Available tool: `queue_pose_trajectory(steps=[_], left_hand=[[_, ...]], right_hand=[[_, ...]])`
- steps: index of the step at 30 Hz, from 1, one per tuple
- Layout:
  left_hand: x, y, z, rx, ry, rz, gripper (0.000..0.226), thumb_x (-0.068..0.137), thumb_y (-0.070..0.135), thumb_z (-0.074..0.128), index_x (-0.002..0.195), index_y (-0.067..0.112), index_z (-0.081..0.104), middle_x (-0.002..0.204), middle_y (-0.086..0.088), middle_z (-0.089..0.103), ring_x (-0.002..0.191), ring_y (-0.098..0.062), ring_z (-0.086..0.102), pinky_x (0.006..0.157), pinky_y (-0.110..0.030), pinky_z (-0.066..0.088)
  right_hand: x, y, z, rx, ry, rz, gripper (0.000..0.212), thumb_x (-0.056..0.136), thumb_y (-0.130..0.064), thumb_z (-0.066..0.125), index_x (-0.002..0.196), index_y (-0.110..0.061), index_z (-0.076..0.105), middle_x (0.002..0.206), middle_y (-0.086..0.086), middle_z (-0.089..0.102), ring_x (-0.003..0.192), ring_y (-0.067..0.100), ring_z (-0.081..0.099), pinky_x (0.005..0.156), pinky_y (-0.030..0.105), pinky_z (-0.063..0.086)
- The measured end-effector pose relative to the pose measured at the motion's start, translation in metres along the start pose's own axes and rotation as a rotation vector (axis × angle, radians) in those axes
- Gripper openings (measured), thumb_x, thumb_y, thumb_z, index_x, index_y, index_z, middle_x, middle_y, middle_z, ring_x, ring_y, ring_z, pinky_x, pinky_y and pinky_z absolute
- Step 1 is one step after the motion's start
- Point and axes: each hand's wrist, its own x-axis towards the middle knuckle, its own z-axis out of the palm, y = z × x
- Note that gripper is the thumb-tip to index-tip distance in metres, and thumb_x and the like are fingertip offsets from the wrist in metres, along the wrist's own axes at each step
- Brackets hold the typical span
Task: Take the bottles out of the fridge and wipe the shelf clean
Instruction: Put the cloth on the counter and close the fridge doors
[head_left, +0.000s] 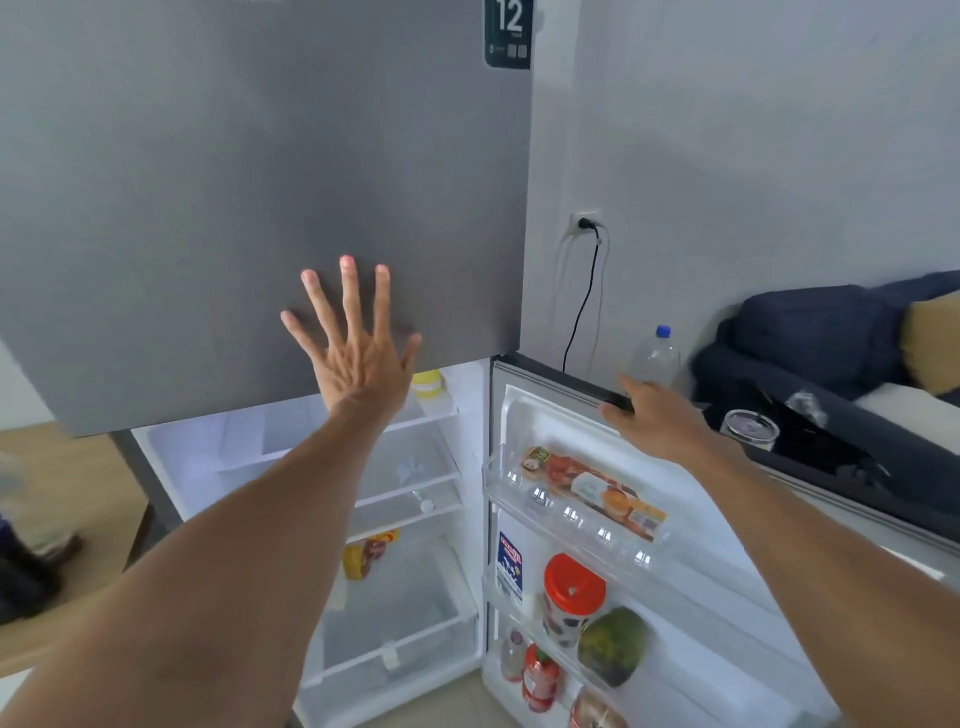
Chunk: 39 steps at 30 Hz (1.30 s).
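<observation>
The lower fridge door (727, 597) stands open to the right. My right hand (657, 415) grips its top edge. My left hand (358, 343) lies flat, fingers spread, against the grey upper freezer door (234, 182). Glass shelves (405, 462) inside the fridge are nearly bare; a small clear bottle (421, 501) lies on its side on one, and a yellow-lidded container (428, 383) stands at the top. Door racks hold an egg tray (587, 506), a red-lidded jar (571, 597), a red sauce bottle (540, 678) and a small bottle (511, 654). A blue-capped water bottle (655, 358) stands behind the door.
A wooden table (67, 519) with dark blurred objects sits at the left. A dark sofa (831, 364) with a cup (750, 428) is at the right. A power cord (584, 296) hangs from the wall socket. A yellow packet (369, 553) lies above the crisper drawer (400, 618).
</observation>
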Motion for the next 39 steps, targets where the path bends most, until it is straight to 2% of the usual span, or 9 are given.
queue_pose_trajectory(steps=[3,7,11,14,16,19,28,34,39], left_hand=[[0.002,0.001,0.006,-0.018,0.001,-0.022,0.091,0.098,0.06,0.049,0.165,0.031,-0.006,0.174,-0.006,-0.009,0.157,-0.048,-0.006,0.117,-0.077,0.009],[0.003,-0.003,0.012,-0.012,0.01,-0.005,0.088,0.1,0.061,0.045,0.165,0.032,-0.006,0.174,-0.005,-0.009,0.157,-0.049,-0.005,0.118,-0.077,0.007],[-0.001,-0.011,0.013,0.005,0.006,0.036,0.081,0.103,0.058,0.039,0.165,0.033,-0.007,0.174,-0.003,-0.011,0.157,-0.048,-0.007,0.12,-0.075,0.006],[-0.004,-0.021,0.006,0.008,0.009,0.078,0.075,0.105,0.054,0.037,0.165,0.035,-0.005,0.175,-0.003,-0.009,0.158,-0.044,-0.007,0.121,-0.072,0.008],[-0.007,-0.028,0.0,0.031,0.001,0.078,0.074,0.105,0.054,0.034,0.165,0.034,-0.005,0.174,-0.004,-0.009,0.158,-0.045,-0.007,0.122,-0.071,0.006],[-0.014,-0.047,-0.01,0.019,-0.009,0.001,0.075,0.105,0.056,0.032,0.165,0.034,-0.007,0.174,-0.006,-0.01,0.156,-0.052,-0.006,0.123,-0.069,0.003],[-0.02,-0.146,-0.044,0.1,-0.029,-0.08,0.074,0.104,0.057,0.033,0.161,0.044,-0.013,0.173,-0.01,-0.015,0.154,-0.054,-0.009,0.122,-0.07,0.002],[-0.019,-0.182,-0.053,0.087,-0.023,-0.142,0.085,0.1,0.061,0.043,0.161,0.045,-0.014,0.173,-0.008,-0.016,0.154,-0.055,-0.009,0.122,-0.071,0.003],[-0.016,-0.195,-0.05,0.079,-0.004,-0.121,0.088,0.098,0.065,0.045,0.162,0.044,-0.011,0.174,-0.005,-0.015,0.154,-0.055,-0.008,0.122,-0.071,0.005]], right_hand=[[0.003,0.0,0.003,-0.022,-0.01,-0.007,0.031,0.1,-0.05,0.045,0.115,-0.027,0.06,0.097,0.0,0.069,0.086,0.02,0.064,0.082,0.045,0.058],[0.001,-0.005,0.0,-0.005,-0.045,-0.028,0.028,0.101,-0.042,0.049,0.113,-0.021,0.063,0.1,0.004,0.071,0.087,0.021,0.065,0.084,0.043,0.058],[-0.011,-0.015,-0.008,0.085,-0.186,-0.01,0.043,0.102,-0.037,0.051,0.139,-0.015,0.055,0.127,0.007,0.065,0.11,0.025,0.064,0.094,0.035,0.051],[-0.028,-0.024,-0.024,0.196,-0.319,0.01,0.056,0.103,-0.036,0.051,0.156,-0.021,0.037,0.156,-0.002,0.043,0.14,0.021,0.044,0.104,0.029,0.032],[-0.039,-0.029,-0.031,0.274,-0.381,0.008,0.058,0.104,-0.032,0.051,0.158,-0.023,0.032,0.161,-0.006,0.033,0.149,0.018,0.031,0.108,0.028,0.023],[-0.054,-0.039,-0.029,0.297,-0.425,-0.019,0.061,0.105,-0.032,0.051,0.16,-0.027,0.026,0.164,-0.006,0.03,0.149,0.016,0.031,0.112,0.029,0.022],[-0.088,-0.09,0.011,0.175,-0.25,-0.173,0.061,0.107,-0.043,0.04,0.161,-0.025,0.019,0.163,0.003,0.032,0.148,0.022,0.035,0.117,0.033,0.028],[-0.091,-0.118,0.046,0.314,-0.223,-0.247,0.062,0.106,-0.048,0.033,0.161,-0.029,0.01,0.167,-0.016,-0.005,0.154,0.008,0.004,0.118,0.028,0.006],[-0.105,-0.136,0.078,0.417,-0.102,-0.386,0.06,0.106,-0.052,0.026,0.161,-0.035,0.01,0.165,-0.027,-0.004,0.151,-0.007,-0.001,0.126,0.032,0.007]])
